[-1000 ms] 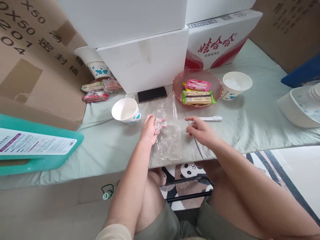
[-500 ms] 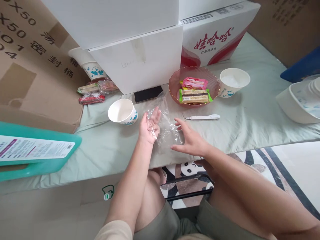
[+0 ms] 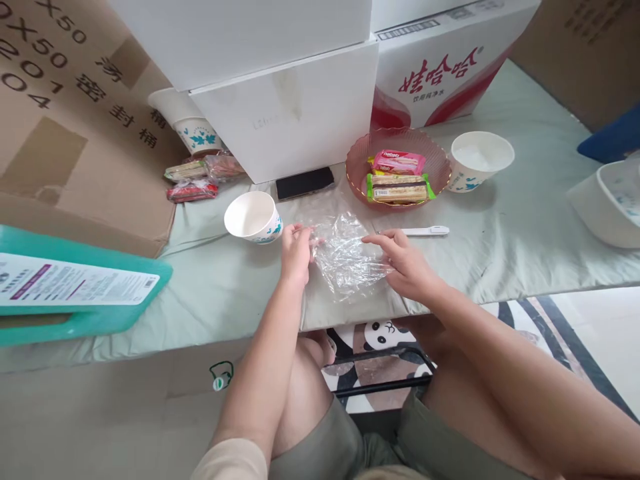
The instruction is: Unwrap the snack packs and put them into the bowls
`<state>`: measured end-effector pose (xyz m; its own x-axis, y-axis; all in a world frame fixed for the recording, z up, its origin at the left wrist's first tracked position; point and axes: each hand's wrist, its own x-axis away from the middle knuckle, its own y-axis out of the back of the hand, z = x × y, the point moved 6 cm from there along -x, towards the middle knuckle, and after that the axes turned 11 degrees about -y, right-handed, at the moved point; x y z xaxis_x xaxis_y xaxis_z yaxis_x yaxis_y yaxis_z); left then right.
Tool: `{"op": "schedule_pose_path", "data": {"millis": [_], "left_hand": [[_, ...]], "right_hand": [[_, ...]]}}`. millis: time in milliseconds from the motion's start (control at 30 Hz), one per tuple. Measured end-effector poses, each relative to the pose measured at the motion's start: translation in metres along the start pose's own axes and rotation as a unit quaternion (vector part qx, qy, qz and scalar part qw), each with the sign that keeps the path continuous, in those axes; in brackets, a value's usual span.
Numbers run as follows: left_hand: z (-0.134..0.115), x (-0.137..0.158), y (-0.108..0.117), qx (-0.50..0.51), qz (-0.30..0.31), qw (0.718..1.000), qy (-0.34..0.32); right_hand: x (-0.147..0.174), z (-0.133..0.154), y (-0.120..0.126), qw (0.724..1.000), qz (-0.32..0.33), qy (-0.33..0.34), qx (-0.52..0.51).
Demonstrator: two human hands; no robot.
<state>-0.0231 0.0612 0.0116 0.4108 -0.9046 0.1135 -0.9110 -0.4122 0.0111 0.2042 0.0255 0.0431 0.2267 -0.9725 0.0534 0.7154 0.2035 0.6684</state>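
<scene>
A crumpled sheet of clear plastic film [image 3: 347, 257] stretches between my two hands, just over the cloth near its front edge. My left hand [image 3: 297, 253] pinches its left side. On the right side, my right hand [image 3: 405, 263] grips the film between thumb and fingers. A white paper bowl [image 3: 253, 217] with blue leaf print stands right beside my left hand. Past my right hand lies a white utility knife [image 3: 425, 231], its left end hidden by the fingers. Whether the film is a bag or a flat sheet, I cannot tell.
Behind are a black phone [image 3: 305, 183], a pink glass bowl [image 3: 356, 175] with wrapped wafer snacks [image 3: 400, 189], and another paper bowl [image 3: 480, 160]. White boxes [image 3: 295, 113] stand at the back. A green container [image 3: 95, 320] and a cardboard box [image 3: 65, 167] are on the left.
My left hand has turned from palm up to a pinch on the film. My right hand has closed on the film's other side, which now spreads wider between them.
</scene>
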Motion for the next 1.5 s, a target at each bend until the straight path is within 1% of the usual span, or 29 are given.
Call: {"op": "schedule_pose_path", "data": {"millis": [67, 100, 167, 233, 300, 367, 400, 467, 533, 600, 667, 767, 800, 867, 933, 1000, 1100, 1200, 1267, 1367, 1433, 1500], "left_hand": [[-0.003, -0.004, 0.007, -0.119, 0.0, 0.99, -0.081], [-0.007, -0.004, 0.009, -0.171, -0.004, 0.977, -0.128], [-0.015, -0.002, 0.01, -0.237, -0.006, 0.948, -0.212], [-0.022, 0.003, 0.003, -0.264, 0.025, 0.924, -0.275], [-0.029, 0.01, -0.008, -0.267, 0.074, 0.904, -0.324], [-0.035, 0.017, -0.016, -0.255, 0.099, 0.893, -0.358], [-0.037, 0.018, -0.018, -0.244, 0.1, 0.893, -0.365], [-0.035, 0.016, -0.019, -0.224, 0.094, 0.907, -0.343], [-0.029, 0.01, -0.018, -0.214, 0.081, 0.929, -0.291], [-0.024, 0.004, -0.016, -0.226, 0.066, 0.94, -0.248], [-0.023, 0.0, -0.018, -0.266, 0.063, 0.934, -0.232], [-0.019, -0.005, -0.025, -0.324, 0.089, 0.918, -0.212], [-0.017, -0.007, -0.028, -0.326, 0.097, 0.918, -0.205], [-0.013, -0.012, -0.031, -0.297, 0.108, 0.929, -0.195], [-0.009, -0.017, -0.032, -0.26, 0.107, 0.941, -0.189], [-0.007, -0.022, -0.032, -0.252, 0.104, 0.944, -0.186], [-0.009, -0.024, -0.031, -0.289, 0.095, 0.932, -0.199], [-0.013, -0.025, -0.023, -0.346, 0.054, 0.91, -0.221], [-0.013, -0.027, -0.016, -0.386, 0.039, 0.894, -0.223], [-0.01, -0.03, -0.011, -0.421, 0.046, 0.877, -0.226], [-0.013, -0.028, -0.01, -0.425, 0.037, 0.869, -0.252], [-0.022, -0.018, -0.013, -0.419, 0.022, 0.858, -0.298]], "right_hand": [[0.003, -0.002, 0.002, 0.999, 0.023, -0.013, 0.03], [0.004, -0.003, 0.003, 0.998, 0.033, -0.021, 0.054], [0.005, -0.008, 0.005, 0.992, 0.058, -0.031, 0.111], [0.008, -0.013, 0.007, 0.984, 0.082, -0.02, 0.158], [0.011, -0.016, 0.009, 0.978, 0.099, 0.006, 0.184], [0.014, -0.019, 0.008, 0.973, 0.116, 0.028, 0.196], [0.015, -0.021, 0.006, 0.971, 0.126, 0.032, 0.202], [0.017, -0.023, 0.004, 0.966, 0.14, 0.033, 0.215], [0.017, -0.023, 0.003, 0.963, 0.145, 0.03, 0.226], [0.018, -0.021, 0.003, 0.96, 0.152, 0.027, 0.236], [0.019, -0.019, 0.003, 0.955, 0.164, 0.021, 0.246], [0.021, -0.016, 0.004, 0.946, 0.184, 0.011, 0.266], [0.022, -0.016, 0.004, 0.944, 0.188, 0.009, 0.273], [0.023, -0.015, 0.005, 0.94, 0.19, 0.008, 0.283], [0.023, -0.016, 0.004, 0.939, 0.187, 0.011, 0.289], [0.023, -0.016, 0.004, 0.939, 0.188, 0.011, 0.289], [0.021, -0.018, 0.004, 0.94, 0.189, 0.005, 0.283], [0.019, -0.02, 0.005, 0.943, 0.186, 0.005, 0.278], [0.019, -0.022, 0.007, 0.942, 0.19, 0.007, 0.276], [0.022, -0.026, 0.012, 0.94, 0.206, 0.007, 0.272], [0.026, -0.027, 0.017, 0.94, 0.222, 0.011, 0.26], [0.028, -0.023, 0.023, 0.946, 0.223, 0.028, 0.233]]}}
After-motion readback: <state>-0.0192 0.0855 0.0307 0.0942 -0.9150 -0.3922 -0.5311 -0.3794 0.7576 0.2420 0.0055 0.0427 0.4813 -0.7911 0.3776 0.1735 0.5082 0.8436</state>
